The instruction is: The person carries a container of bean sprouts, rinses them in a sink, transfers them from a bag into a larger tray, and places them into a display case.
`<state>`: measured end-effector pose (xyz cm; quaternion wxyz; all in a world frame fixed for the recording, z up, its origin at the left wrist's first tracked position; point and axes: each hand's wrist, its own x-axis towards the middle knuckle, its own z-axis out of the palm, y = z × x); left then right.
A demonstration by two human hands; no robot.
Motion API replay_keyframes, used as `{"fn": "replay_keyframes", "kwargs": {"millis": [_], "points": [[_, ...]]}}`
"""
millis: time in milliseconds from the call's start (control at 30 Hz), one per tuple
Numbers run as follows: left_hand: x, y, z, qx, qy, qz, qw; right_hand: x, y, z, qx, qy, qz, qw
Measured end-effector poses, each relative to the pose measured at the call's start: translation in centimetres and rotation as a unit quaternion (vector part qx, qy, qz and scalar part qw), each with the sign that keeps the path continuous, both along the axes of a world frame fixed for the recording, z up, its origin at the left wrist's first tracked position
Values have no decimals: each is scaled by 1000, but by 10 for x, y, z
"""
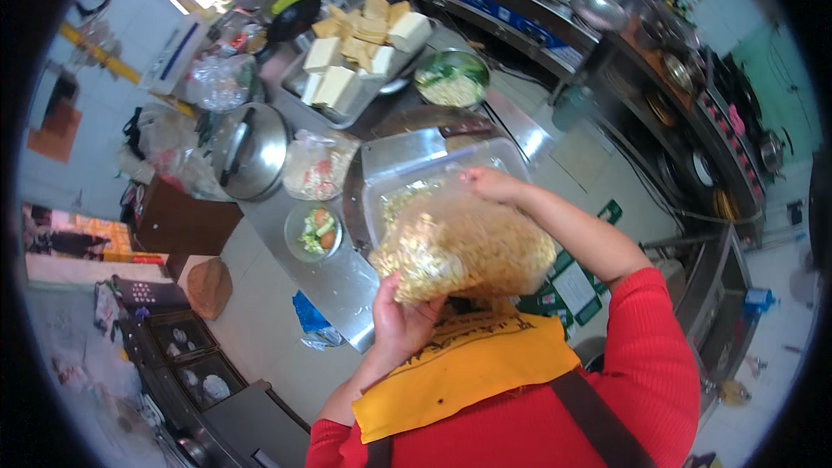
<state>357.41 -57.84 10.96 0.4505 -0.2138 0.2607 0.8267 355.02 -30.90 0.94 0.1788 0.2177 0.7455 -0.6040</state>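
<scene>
A large clear plastic bag of chopped yellowish food is held tilted over the near edge of a clear plastic tub. My left hand supports the bag from below at its near left side. At its upper edge, my right hand grips the plastic. Pale green chopped pieces lie inside the tub, partly hidden by the bag. The tub rests on a round wooden chopping board, where a cleaver lies behind it.
Around the board on the steel table are a metal tray of tofu, a bowl of chopped vegetables, a bag of pale food, a steel lid and a small bowl with eggs. A stove stands beyond.
</scene>
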Motion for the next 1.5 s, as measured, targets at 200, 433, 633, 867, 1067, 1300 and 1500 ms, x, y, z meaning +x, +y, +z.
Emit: {"fn": "replay_keyframes", "kwargs": {"millis": [200,433,633,867,1067,1300,1500], "points": [[-10,2,-4,19,14,-29,999,82,7,70,-46,62,-88,993],[-18,4,-1,48,36,-18,998,166,-70,96,62,179,-214,958],[-43,5,-4,38,13,-65,997,135,-56,98,233,183,-296,908],[-62,-11,-19,-32,1,-169,985,101,-30,76,414,252,-211,849],[-74,-17,-20,-137,286,-199,927,96,-7,79,504,176,-100,840],[-103,-20,-15,-271,499,-151,809,87,-7,99,335,238,-235,881],[-108,-19,-33,-298,763,-3,574,100,-34,98,259,302,-182,899]]}}
